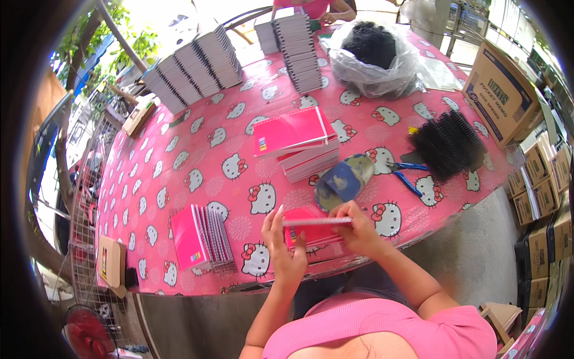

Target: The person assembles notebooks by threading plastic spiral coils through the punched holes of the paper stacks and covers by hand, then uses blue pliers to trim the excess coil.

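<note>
In my right hand [360, 230], fingers closed on its right end, is a thin pink notebook [320, 221] seen edge-on. At its left end is my left hand [283, 254], fingers stretched upward and apart, thumb near the notebook's face. Beneath them, pink-covered notebooks [323, 235] lie by the table's front edge. Just beyond my right hand is a rounded blue and tan item [344, 182], its kind unclear. To the left a fanned row of pink notebooks [201, 237] rests on the cloth. Farther back stands a stack of pink notebooks [296, 134], its top ones turned askew.
Blue-handled pliers [409, 175] lie at right beside black spiral coils [447, 145]. A clear bag [373, 81] holds more black coils. Tall notebook stacks [194, 72] stand at the back. A cardboard box [501, 93] sits on the right edge. Another person [311, 8] is across the table.
</note>
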Demonstrator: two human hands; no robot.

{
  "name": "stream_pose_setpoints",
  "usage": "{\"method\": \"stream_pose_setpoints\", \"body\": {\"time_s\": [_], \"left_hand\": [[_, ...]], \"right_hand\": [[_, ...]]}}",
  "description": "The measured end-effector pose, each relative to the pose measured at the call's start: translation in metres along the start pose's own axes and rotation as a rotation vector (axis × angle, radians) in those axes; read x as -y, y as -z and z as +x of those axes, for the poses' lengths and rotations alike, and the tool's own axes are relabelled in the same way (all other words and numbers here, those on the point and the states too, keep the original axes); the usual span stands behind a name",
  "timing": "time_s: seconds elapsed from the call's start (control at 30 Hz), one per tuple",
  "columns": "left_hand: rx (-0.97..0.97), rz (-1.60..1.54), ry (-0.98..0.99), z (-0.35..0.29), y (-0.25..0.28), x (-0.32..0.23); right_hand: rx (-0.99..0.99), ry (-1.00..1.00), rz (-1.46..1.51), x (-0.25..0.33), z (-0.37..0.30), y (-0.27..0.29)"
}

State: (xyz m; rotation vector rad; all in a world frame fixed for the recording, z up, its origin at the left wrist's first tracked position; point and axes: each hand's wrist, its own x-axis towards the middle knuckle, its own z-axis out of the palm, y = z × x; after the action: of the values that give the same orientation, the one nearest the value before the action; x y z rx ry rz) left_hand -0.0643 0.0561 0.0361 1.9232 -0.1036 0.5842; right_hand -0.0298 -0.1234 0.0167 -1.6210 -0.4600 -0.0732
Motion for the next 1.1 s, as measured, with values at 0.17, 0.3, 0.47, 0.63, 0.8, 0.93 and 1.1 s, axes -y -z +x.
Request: {"method": "stream_pose_setpoints", "body": {"time_s": [0.17, 0.3, 0.47, 0.63, 0.8, 0.93, 1.1], "left_hand": [[0.088, 0.128, 0.05, 0.0, 0.001, -0.007], [0.031, 0.338, -0.097, 0.009, -0.004, -0.039], [0.238, 0.382, -0.11, 0.02, -0.013, -0.03], [0.252, 0.317, -0.131, 0.031, -0.015, -0.032], [0.244, 0.319, -0.16, 0.032, -0.014, -0.036], [0.226, 0.272, -0.108, 0.036, -0.016, -0.044], [0.22, 0.272, -0.197, 0.034, -0.013, -0.031]], "right_hand": [[0.009, -0.076, -0.108, -0.002, 0.003, -0.004], [-0.031, -0.033, -0.147, 0.005, 0.003, -0.006], [0.101, 0.012, -0.438, 0.026, 0.009, 0.026], [-0.411, 0.002, -1.233, 0.007, 0.055, 0.184], [-0.212, -0.18, -1.556, -0.037, 0.059, 0.232], [-0.38, -0.058, -1.323, -0.001, 0.066, 0.215], [0.035, 0.401, -0.844, 0.018, 0.035, 0.122]]}}
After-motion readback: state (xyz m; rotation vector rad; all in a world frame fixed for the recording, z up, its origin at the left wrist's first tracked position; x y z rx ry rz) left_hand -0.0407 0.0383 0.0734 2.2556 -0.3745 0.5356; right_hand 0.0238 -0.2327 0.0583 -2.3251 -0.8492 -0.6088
